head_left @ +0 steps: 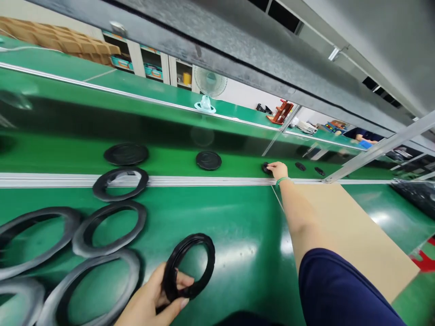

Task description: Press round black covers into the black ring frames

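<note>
My left hand grips a glossy black ring at its lower left side, fingers and thumb closed around the rim. The ring is held up tilted over the green tabletop. My right arm stretches far forward, and my right hand pinches a small black round part on the green strip behind the metal rail. Its fingers partly hide that part. To the left of it on the same strip lie a black disc and a larger black disc.
Several large dark rings lie at the left, one ring overlapping the rail. A brown board lies at right. A metal beam crosses overhead. Behind stand a fan and a person's arm.
</note>
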The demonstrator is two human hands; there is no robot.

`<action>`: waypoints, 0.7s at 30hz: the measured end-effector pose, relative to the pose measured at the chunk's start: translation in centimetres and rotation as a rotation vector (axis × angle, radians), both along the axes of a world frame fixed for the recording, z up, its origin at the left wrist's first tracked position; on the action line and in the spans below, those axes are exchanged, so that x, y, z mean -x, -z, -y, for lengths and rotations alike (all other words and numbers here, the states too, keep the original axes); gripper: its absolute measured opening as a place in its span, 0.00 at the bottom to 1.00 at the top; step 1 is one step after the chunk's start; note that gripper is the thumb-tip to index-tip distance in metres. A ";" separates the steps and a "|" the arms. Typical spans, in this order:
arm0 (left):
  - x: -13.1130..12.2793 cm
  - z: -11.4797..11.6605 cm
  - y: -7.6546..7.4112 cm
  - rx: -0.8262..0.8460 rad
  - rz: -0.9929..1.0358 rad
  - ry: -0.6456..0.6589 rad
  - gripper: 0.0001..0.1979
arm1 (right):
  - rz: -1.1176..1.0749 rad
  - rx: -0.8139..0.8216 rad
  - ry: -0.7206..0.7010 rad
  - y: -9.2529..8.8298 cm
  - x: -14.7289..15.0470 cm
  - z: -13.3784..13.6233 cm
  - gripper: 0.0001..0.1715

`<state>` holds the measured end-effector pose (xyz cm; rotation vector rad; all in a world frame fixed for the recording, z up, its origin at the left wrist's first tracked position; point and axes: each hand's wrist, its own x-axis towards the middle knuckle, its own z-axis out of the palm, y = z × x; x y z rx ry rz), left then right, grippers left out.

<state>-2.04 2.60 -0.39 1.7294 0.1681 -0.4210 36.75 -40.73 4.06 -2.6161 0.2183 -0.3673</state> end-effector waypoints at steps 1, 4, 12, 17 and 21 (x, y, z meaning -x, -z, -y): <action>-0.1 0.1 -0.3 0.013 0.016 0.007 0.20 | 0.037 -0.026 -0.038 -0.1 1.1 -1.9 0.09; -0.1 0.3 -1.5 0.062 0.061 0.039 0.17 | 0.163 -0.159 -0.210 -0.3 7.0 -8.3 0.10; -0.2 0.7 -2.4 0.008 0.175 0.006 0.14 | 0.443 -0.351 -0.761 -2.2 29.2 -20.9 0.04; -0.5 1.0 -2.4 0.095 0.160 -0.049 0.20 | 0.627 -0.192 -0.975 0.1 32.3 -22.6 0.07; -0.4 1.0 -2.3 0.113 0.168 -0.081 0.27 | 0.645 -0.066 -1.128 1.3 31.7 -22.4 0.10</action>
